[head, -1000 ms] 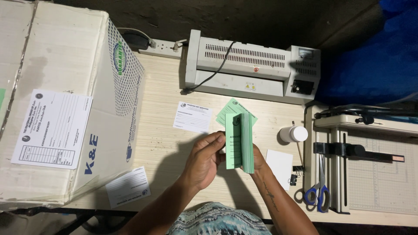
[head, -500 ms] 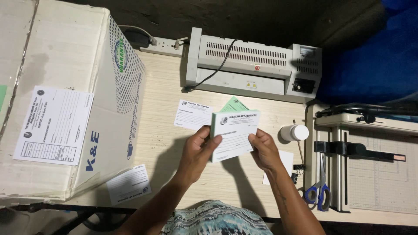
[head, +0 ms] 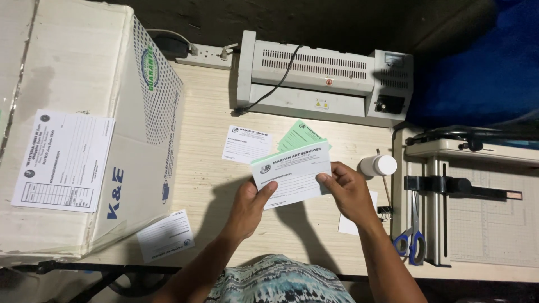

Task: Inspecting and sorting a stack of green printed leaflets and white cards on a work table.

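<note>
While both hands grip one white slip (head: 292, 175), two lie on desk (head: 213, 185).

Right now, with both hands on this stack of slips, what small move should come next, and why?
Probably square the edges. The left hand and right hand hold a white printed slip whose green slip behind pokes out skewed at the top, so tapping the stack on the wooden desk would align them.
</note>
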